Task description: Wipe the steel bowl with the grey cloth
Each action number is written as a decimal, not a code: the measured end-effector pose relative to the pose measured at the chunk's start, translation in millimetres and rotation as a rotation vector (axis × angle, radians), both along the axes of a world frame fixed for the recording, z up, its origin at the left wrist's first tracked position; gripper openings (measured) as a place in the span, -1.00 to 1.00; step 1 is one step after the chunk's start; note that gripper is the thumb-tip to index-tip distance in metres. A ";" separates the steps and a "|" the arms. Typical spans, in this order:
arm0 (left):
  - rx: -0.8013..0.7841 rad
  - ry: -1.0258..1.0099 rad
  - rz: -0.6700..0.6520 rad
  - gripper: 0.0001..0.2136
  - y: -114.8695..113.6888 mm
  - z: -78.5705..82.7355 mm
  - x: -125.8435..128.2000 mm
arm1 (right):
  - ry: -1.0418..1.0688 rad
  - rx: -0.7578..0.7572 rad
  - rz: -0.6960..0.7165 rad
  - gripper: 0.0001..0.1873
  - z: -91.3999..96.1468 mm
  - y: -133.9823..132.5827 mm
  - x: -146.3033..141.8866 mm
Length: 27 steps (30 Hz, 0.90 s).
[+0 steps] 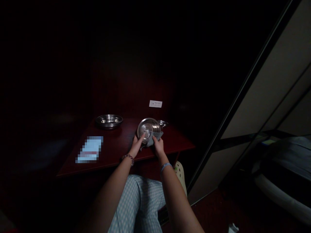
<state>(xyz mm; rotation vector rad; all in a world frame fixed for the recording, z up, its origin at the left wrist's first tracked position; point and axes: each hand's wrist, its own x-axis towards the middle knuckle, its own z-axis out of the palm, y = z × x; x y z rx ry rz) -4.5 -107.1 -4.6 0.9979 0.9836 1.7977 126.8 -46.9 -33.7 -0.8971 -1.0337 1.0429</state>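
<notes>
**Q:** What do the hands hold?
**A:** Left hand (136, 145): fingers on the inside of a tilted stainless steel bowl (145, 127). Right hand (158, 145): closed on a grey cloth (155, 137) against the bowl.

**Q:** Where is the bowl?
**A:** Over a dark red table (121, 155); contact not discernible. Just behind: a small steel bowl (163, 123).

**Q:** Farther out?
**A:** Left: a wide steel bowl (109, 121), a blurred card (89, 149).

A dark red wooden counter (116, 152) carries a shallow steel bowl (109, 121) at its back left, a small steel bowl (163, 123) at the back, and a flat, blurred pale-blue packet (89, 149) near its left edge.
</notes>
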 end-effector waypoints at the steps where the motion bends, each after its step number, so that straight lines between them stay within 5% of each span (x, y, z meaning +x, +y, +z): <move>1: 0.017 0.035 0.001 -0.42 1.0 -1.0 0.9 | 0.005 -0.001 -0.009 -0.64 0.4 -0.1 0.6; 5: 0.025 0.133 0.031 -0.31 4.1 -3.3 3.5 | -0.003 0.002 -0.019 -0.64 0.9 -0.4 1.4; 17: -0.071 -0.090 0.155 -0.75 -6.3 8.1 -2.9 | -0.096 0.000 0.043 -0.64 1.8 -6.4 -0.1; 27: -0.037 0.013 -0.002 -0.52 -3.9 4.9 2.5 | 0.009 -0.024 0.004 -0.68 5.8 -6.1 -0.6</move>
